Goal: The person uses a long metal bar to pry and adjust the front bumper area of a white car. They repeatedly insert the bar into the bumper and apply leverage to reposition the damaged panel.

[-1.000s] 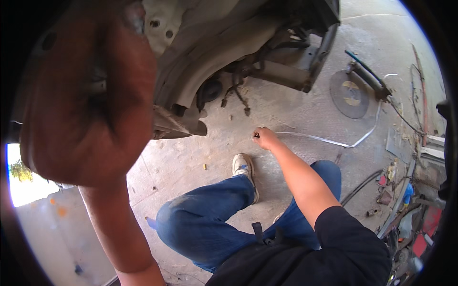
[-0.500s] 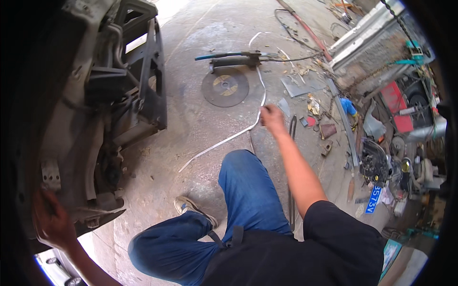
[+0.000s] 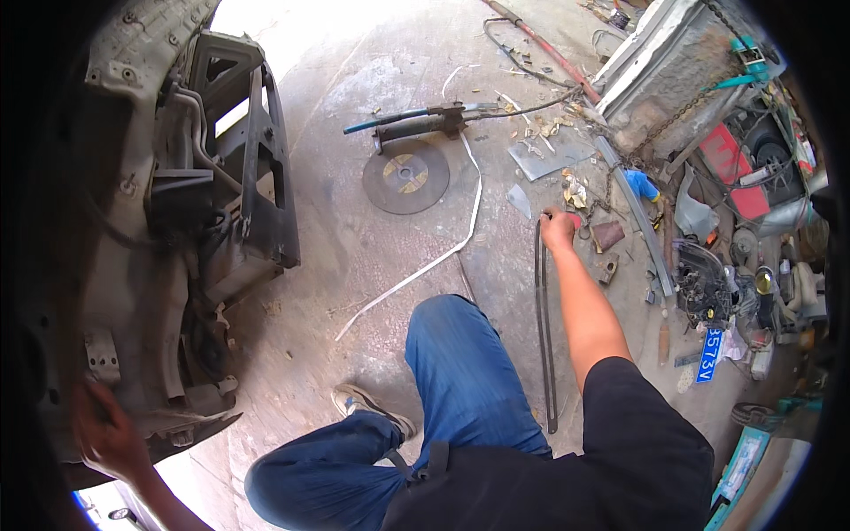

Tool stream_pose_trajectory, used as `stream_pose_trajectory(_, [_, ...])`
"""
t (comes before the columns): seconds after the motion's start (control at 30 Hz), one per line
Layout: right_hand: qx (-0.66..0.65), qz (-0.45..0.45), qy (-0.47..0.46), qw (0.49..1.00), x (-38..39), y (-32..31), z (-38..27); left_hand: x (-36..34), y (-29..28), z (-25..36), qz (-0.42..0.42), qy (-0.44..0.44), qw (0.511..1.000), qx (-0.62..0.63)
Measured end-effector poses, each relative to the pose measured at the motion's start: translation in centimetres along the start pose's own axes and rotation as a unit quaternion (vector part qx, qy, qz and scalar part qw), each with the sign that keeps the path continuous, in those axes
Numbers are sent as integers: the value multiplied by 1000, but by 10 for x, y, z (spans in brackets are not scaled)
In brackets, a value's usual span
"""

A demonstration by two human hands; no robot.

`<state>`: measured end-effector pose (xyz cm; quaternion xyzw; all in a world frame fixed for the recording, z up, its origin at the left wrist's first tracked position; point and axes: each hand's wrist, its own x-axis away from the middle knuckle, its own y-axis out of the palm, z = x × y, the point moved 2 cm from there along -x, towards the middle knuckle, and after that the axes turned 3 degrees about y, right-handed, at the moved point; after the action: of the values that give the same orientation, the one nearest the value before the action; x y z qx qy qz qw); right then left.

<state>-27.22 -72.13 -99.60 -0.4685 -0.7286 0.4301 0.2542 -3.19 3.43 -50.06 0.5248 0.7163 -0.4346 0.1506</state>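
Note:
My right hand [image 3: 558,230] reaches down to the floor, fingers pinched at the far end of a long, narrow dark strip [image 3: 545,354]. This strip looks like a flattened loop with a rounded near end and lies beside my right knee. My left hand [image 3: 111,434] rests against the stripped car body [image 3: 137,292] at the far left, just below a small bracket with holes [image 3: 102,357]. Its fingers look stretched out along the body, though their tips are in shadow. No object shows in it.
A cutting disc [image 3: 425,190] lies near a tool with a blue handle [image 3: 376,122]. A white strap [image 3: 416,273] curves across the floor. Metal scraps [image 3: 549,161], a long grey bar [image 3: 642,212], a headlight [image 3: 704,288] and a blue plate [image 3: 710,356] lie to the right.
My right hand has moved right, from beside the white strap to the far end of the dark strip. My left hand stays against the car body. The view has shifted slightly.

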Motion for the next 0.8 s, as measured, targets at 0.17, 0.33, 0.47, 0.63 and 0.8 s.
stream_pose_trajectory(0.17, [34,21,-13,999,-1,-3,-4,2,1,0,-19,2,1000,-11])
stream_pose_trajectory(0.33, [81,-28,-13,996,-2,-8,-13,-1,-3,3,-27,5,1000,2])
stream_pose_trajectory(0.47, [90,-33,19,995,-4,-5,-17,-2,-3,4,-31,1,1000,1])
stream_pose_trajectory(0.63, [86,-17,77,993,-13,15,-7,1,-3,4,-28,-1,1000,10])
stream_pose_trajectory(0.8, [-135,-137,287,938,-33,41,18,-6,-8,12,-9,3,1000,24])
